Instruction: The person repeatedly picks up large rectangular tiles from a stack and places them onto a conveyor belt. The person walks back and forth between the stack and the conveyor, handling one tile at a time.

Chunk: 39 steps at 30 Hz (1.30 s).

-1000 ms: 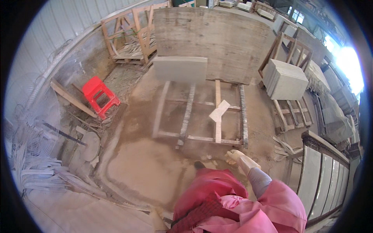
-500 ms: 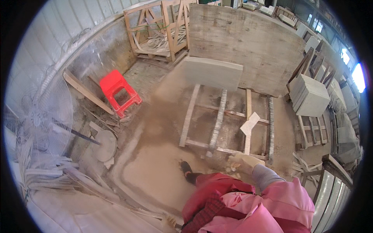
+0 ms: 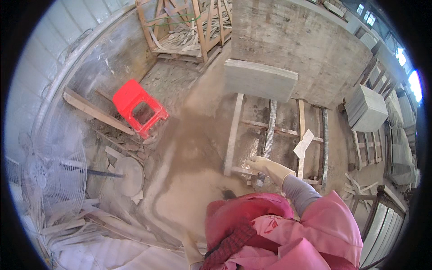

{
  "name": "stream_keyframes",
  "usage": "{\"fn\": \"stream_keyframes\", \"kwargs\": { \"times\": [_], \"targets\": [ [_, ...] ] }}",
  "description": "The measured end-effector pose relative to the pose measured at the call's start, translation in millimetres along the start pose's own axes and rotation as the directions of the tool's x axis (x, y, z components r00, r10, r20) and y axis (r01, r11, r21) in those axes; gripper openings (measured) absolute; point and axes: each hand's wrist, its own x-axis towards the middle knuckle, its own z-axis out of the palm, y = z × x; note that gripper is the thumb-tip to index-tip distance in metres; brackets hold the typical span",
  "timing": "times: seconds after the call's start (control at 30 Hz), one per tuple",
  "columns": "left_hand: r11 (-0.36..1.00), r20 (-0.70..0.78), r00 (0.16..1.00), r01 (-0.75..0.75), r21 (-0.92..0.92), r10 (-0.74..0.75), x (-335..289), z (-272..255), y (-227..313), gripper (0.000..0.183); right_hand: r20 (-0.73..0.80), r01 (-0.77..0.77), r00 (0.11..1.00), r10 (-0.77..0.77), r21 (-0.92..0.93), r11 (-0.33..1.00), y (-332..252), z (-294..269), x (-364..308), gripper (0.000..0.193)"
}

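My right hand [image 3: 266, 167], in a pale cream glove, reaches over the near edge of a low wooden pallet frame [image 3: 233, 135]. Its fingers stretch out to the left, with nothing visible in them. Pale flecks [image 3: 254, 147] show just beyond the fingertips; whether they are in the air or on the floor is unclear. My left hand [image 3: 192, 248], gloved alike, is low at the picture's bottom edge beside white sheeting, its fingers hard to make out. On the frame's far end stands a stack of grey stone slabs [image 3: 261, 81]. A small pale offcut [image 3: 304, 144] rests on a slat.
A large board [image 3: 301, 49] stands behind the slabs. To the left are a red plastic stool [image 3: 140, 108], a plank [image 3: 96, 110] and a pedestal fan [image 3: 56, 175]. More slabs [image 3: 366, 108] stand at right. A wooden crate [image 3: 184, 31] holds strips.
My right hand has moved left and farther out along the frame's near side. The left glove shows more at the bottom edge. The view has shifted, too.
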Motion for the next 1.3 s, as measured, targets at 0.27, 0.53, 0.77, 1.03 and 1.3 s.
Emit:
{"fn": "stream_keyframes", "kwargs": {
  "times": [0.27,0.53,0.77,1.03,1.3],
  "targets": [
    [0.980,0.135,0.971,0.195,0.033,-0.198,55.4,-20.4,49.5,0.049,-0.074,0.293,0.951,-0.300,-0.092,0.952,29.7,4.1,11.6,0.040],
    [0.965,0.189,0.981,-0.017,0.262,-0.034,210.6,12.9,197.9,0.047,-0.038,-0.269,0.871,0.490,0.797,0.541,82.5,-7.3,83.2,0.032],
    [0.791,0.126,0.949,-0.312,0.527,0.290,338.5,80.9,377.4,0.048,-0.122,-0.229,0.915,0.383,0.626,0.746,9.9,-65.1,190.5,0.039],
    [0.650,0.503,0.854,-0.458,0.606,0.133,378.3,212.5,496.2,0.041,-0.105,-0.232,0.887,0.450,0.741,0.630,-28.7,-70.1,181.5,0.042],
    [0.758,0.495,0.868,-0.292,0.584,-0.046,344.4,369.8,531.9,0.022,0.216,-0.253,0.673,0.707,0.966,-0.054,35.2,-75.4,150.8,0.048]
  ]
}}
